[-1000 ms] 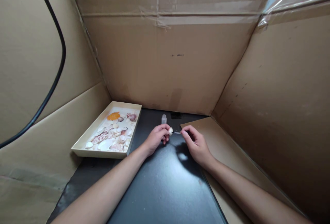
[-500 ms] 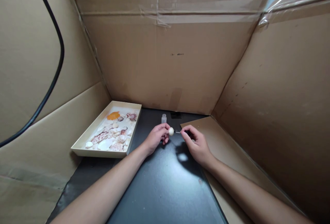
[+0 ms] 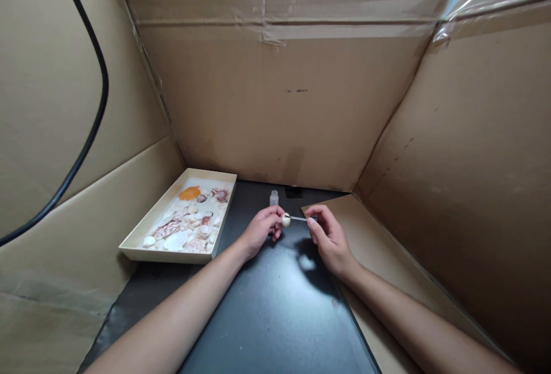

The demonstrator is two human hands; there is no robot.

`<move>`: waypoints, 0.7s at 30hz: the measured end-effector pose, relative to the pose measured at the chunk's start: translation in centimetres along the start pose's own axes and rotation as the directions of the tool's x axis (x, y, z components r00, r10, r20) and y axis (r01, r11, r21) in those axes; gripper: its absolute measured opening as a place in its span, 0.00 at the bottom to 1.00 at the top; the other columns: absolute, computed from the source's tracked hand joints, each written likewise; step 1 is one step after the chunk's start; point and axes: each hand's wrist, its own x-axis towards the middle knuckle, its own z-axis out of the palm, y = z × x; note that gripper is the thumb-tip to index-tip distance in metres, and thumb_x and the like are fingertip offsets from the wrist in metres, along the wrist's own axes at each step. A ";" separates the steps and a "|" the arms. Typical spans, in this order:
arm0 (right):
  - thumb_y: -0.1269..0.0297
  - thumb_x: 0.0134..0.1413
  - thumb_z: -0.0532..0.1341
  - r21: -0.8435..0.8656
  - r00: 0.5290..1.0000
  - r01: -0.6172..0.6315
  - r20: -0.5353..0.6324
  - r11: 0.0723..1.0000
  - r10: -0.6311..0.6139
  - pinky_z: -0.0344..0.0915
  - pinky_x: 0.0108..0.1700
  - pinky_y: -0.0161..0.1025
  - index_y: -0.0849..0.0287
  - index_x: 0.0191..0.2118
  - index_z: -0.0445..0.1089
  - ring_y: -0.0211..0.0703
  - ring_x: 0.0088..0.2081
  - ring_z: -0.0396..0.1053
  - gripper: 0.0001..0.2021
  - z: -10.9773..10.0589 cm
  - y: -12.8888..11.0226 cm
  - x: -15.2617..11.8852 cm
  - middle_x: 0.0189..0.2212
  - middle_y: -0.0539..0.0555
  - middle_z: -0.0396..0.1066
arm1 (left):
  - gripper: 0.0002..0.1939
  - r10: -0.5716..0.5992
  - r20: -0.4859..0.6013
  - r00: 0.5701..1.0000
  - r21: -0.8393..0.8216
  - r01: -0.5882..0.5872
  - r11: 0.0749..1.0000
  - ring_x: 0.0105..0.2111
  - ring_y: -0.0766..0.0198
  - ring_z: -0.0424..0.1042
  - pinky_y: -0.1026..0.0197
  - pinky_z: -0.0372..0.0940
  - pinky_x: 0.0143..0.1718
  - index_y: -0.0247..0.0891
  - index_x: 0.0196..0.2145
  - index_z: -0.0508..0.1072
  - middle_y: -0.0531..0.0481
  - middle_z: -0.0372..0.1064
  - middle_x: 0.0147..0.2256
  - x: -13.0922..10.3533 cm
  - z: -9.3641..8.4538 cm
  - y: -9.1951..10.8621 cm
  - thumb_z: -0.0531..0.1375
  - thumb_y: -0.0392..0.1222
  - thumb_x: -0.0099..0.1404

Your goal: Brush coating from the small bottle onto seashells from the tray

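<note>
Between the fingertips of my left hand [image 3: 266,225] is a small, round, cream-coloured shell [image 3: 286,222]. My right hand [image 3: 328,238] pinches a thin brush [image 3: 298,218] with a pale shaft and a dark tip. That tip lies against the upper part of the shell, pointing left. Part of the brush's handle is covered by my right fingers. Just behind my left hand, a small clear bottle [image 3: 274,198] stands upright with no cap on it.
A shallow cream tray [image 3: 172,256] of assorted shells stands at the left, with an orange shell [image 3: 189,193] at its back. Cardboard walls [image 3: 275,127] enclose the dark table [image 3: 267,328]. A cardboard sheet [image 3: 365,236] lies along the right. A black cable [image 3: 104,81] hangs at the left.
The brush tip now reaches across the shell, and more of its shaft shows. My right hand has shifted slightly to the right along it. My left hand stays in place.
</note>
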 end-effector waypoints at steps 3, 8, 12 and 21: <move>0.59 0.59 0.57 -0.055 1.000 -0.009 -0.012 0.998 0.008 0.56 0.28 0.34 0.57 0.40 0.62 0.36 0.25 0.57 0.08 0.1 0.1 0.0 0.27 0.48 0.63 | 0.04 0.003 0.003 1.000 -0.002 -0.003 1.000 0.17 0.73 0.58 0.69 0.52 0.19 0.36 0.28 0.63 0.57 0.59 0.20 0.1 0.0 -0.1 0.55 0.38 0.51; 0.58 0.58 0.58 -0.031 1.000 -0.018 -0.017 0.999 0.018 0.57 0.26 0.34 0.56 0.40 0.62 0.36 0.25 0.58 0.09 0.2 0.1 0.0 0.28 0.48 0.63 | 0.04 0.000 -0.012 1.000 0.005 0.000 1.000 0.17 0.73 0.58 0.69 0.52 0.19 0.37 0.28 0.63 0.57 0.58 0.20 0.1 0.0 -0.1 0.55 0.38 0.52; 0.57 0.59 0.58 -0.026 1.000 -0.012 0.009 1.000 0.012 0.57 0.26 0.34 0.56 0.40 0.63 0.37 0.24 0.59 0.09 0.2 0.1 0.0 0.27 0.48 0.63 | 0.03 0.008 -0.028 1.000 0.009 -0.007 1.000 0.17 0.73 0.58 0.69 0.53 0.19 0.36 0.27 0.63 0.57 0.58 0.20 0.0 0.1 0.1 0.54 0.37 0.52; 0.58 0.59 0.58 -0.076 0.999 0.025 0.035 0.997 -0.023 0.60 0.26 0.34 0.57 0.43 0.66 0.37 0.24 0.61 0.10 0.2 -0.1 0.0 0.26 0.48 0.63 | 0.03 0.023 -0.023 0.999 -0.042 -0.024 0.999 0.16 0.73 0.59 0.68 0.55 0.19 0.37 0.27 0.61 0.58 0.58 0.20 0.1 0.0 0.0 0.53 0.38 0.54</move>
